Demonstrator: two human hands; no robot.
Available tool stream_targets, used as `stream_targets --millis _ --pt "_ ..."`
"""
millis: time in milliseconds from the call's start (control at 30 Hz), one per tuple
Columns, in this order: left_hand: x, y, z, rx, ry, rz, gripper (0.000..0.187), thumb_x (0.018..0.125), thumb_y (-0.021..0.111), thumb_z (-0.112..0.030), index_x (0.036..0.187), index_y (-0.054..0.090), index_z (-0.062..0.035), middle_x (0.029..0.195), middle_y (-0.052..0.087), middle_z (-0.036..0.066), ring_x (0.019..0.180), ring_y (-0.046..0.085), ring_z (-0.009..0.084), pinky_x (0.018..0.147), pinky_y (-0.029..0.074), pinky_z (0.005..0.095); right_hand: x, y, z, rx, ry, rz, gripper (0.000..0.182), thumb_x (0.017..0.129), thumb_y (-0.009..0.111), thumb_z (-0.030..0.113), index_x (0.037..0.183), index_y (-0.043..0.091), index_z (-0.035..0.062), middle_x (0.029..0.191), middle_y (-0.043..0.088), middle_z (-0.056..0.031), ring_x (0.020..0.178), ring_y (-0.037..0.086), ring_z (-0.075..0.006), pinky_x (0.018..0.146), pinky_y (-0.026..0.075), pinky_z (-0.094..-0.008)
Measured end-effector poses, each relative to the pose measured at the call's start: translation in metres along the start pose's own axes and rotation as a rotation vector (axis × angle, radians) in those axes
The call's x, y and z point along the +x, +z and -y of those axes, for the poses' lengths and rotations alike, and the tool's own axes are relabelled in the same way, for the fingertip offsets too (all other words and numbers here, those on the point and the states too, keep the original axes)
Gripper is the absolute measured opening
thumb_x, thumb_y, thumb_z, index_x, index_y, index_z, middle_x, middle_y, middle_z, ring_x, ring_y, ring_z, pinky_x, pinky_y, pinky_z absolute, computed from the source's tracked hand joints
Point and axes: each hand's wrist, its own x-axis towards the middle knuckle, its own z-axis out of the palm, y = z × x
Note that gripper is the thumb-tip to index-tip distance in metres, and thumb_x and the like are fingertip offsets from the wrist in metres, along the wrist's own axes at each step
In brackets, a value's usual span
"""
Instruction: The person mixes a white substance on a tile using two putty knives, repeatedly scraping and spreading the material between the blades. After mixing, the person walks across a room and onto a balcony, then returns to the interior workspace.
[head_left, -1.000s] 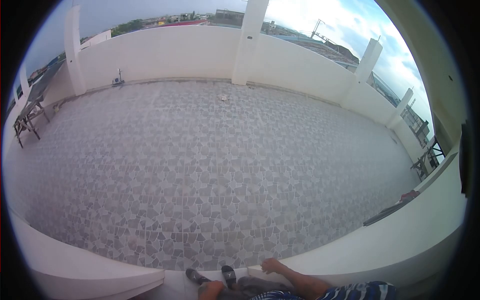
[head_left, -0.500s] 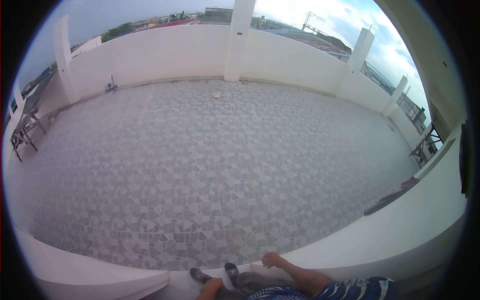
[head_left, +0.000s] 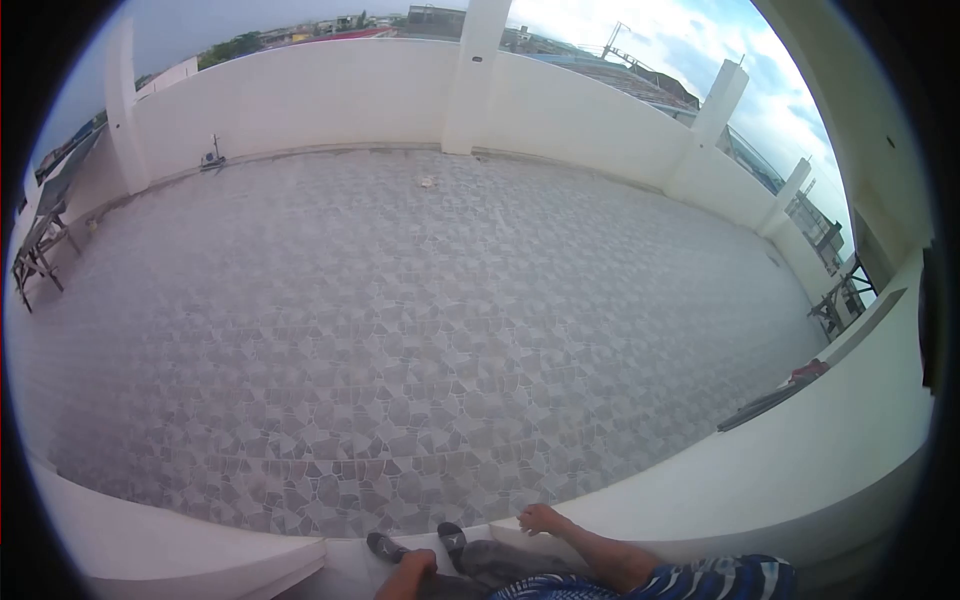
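Observation:
My left hand (head_left: 420, 562) hangs low beside my leg, near the dark shoes (head_left: 452, 540) on my feet. Its fingers are mostly out of sight, and nothing can be seen in it. My right hand (head_left: 541, 518) is held out in front of the blue patterned clothing (head_left: 725, 574), over the pale ledge at the doorway. Its fingers are loosely bent and a little apart, with no object visible in them. Both hands look clear of the stone-patterned tile floor (head_left: 420, 330).
A white parapet wall (head_left: 300, 95) with pillars (head_left: 462, 110) bounds the terrace. Wooden trestles stand at the left (head_left: 40, 255) and right (head_left: 840, 305). Dark flat pieces (head_left: 770, 403) lie along the right wall. A small device (head_left: 212, 155) sits by the far wall.
The view has shifted slightly, so the far wall sits higher and the scene lies a little further left. Both hands keep nearly the same pose.

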Motion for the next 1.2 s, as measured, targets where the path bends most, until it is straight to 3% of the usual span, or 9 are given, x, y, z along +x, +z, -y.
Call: stream_targets --millis 100,200,233,500,533,633,733,1000,1200 --pt "-0.009 0.007 -0.016 -0.042 -0.12 -0.288 0.037 0.081 0.06 -0.026 0.113 0.07 -0.0108 0.124 0.064 0.015 0.11 0.064 0.0322 0.093 0.049 0.0435 -0.025 0.004 0.037 0.218 0.229 -0.129 0.034 0.093 0.054 0.029 0.097 0.065 -0.0029 0.084 0.068 -0.0108 0.075 0.068 -0.0192 0.064 0.059 -0.0337" --pt "0.011 0.04 -0.016 -0.061 -0.023 -0.177 0.039 0.081 0.06 -0.024 0.117 0.069 -0.0122 0.128 0.062 0.015 0.116 0.06 0.0341 0.097 0.047 0.0446 -0.033 0.003 0.042 0.173 0.192 -0.121 0.034 0.093 0.054 0.029 0.099 0.065 -0.003 0.086 0.068 -0.0114 0.076 0.069 -0.0198 0.064 0.059 -0.034" --pt "0.044 0.064 -0.01 -0.195 -0.114 -0.236 0.044 0.081 0.063 -0.029 0.121 0.067 -0.0129 0.125 0.064 0.012 0.117 0.06 0.0331 0.098 0.046 0.0471 -0.03 0.0 0.041 0.166 0.263 -0.068 0.035 0.094 0.057 0.027 0.107 0.062 -0.004 0.097 0.067 -0.0147 0.088 0.069 -0.0234 0.072 0.06 -0.0356" --pt "0.055 0.028 0.01 -0.124 -0.06 0.293 0.048 0.077 0.07 -0.04 0.115 0.069 -0.012 0.113 0.069 0.007 0.109 0.064 0.0272 0.094 0.049 0.0459 -0.024 0.0 0.033 0.191 0.245 -0.104 0.034 0.094 0.055 0.029 0.101 0.064 -0.0033 0.089 0.068 -0.0125 0.079 0.069 -0.021 0.065 0.059 -0.035" --pt "0.044 0.019 0.011 -0.12 0.044 0.284 0.046 0.077 0.07 -0.04 0.114 0.069 -0.0123 0.113 0.069 0.008 0.108 0.065 0.0279 0.093 0.05 0.0461 -0.024 0.001 0.031 0.202 0.223 -0.119 0.034 0.094 0.054 0.029 0.098 0.065 -0.0029 0.085 0.068 -0.0114 0.075 0.069 -0.0198 0.062 0.059 -0.0347" --pt "0.004 0.014 -0.008 -0.056 -0.017 -0.175 0.042 0.077 0.068 -0.036 0.113 0.07 -0.0145 0.118 0.068 0.01 0.11 0.065 0.031 0.091 0.051 0.0466 -0.024 -0.004 0.043 0.115 0.315 -0.067 0.036 0.094 0.056 0.028 0.109 0.062 -0.0043 0.098 0.068 -0.0142 0.088 0.069 -0.0232 0.071 0.06 -0.035" --pt "0.023 0.049 -0.023 -0.059 -0.063 -0.222 0.04 0.079 0.065 -0.032 0.116 0.07 -0.017 0.123 0.065 0.012 0.113 0.063 0.0304 0.094 0.05 0.0465 -0.034 -0.003 0.047 0.143 0.283 -0.086 0.036 0.094 0.056 0.028 0.109 0.063 -0.0042 0.098 0.068 -0.0142 0.087 0.069 -0.0231 0.071 0.06 -0.0345" --pt "0.019 0.021 -0.018 -0.073 0.042 0.228 0.044 0.08 0.064 -0.029 0.121 0.067 -0.0141 0.126 0.064 0.012 0.114 0.062 0.0296 0.094 0.049 0.0426 -0.025 0.0 0.051 0.12 0.296 -0.077 0.036 0.095 0.055 0.028 0.108 0.063 -0.0041 0.097 0.068 -0.0142 0.086 0.069 -0.0223 0.071 0.06 -0.0345" --pt "0.007 0.002 -0.012 -0.041 0.078 -0.008 0.047 0.077 0.067 -0.033 0.119 0.068 -0.011 0.122 0.066 0.013 0.104 0.067 0.0316 0.087 0.052 0.0433 -0.018 -0.001 0.046 0.17 0.279 -0.083 0.035 0.094 0.056 0.028 0.107 0.063 -0.004 0.098 0.068 -0.0146 0.087 0.069 -0.0224 0.071 0.06 -0.0349"
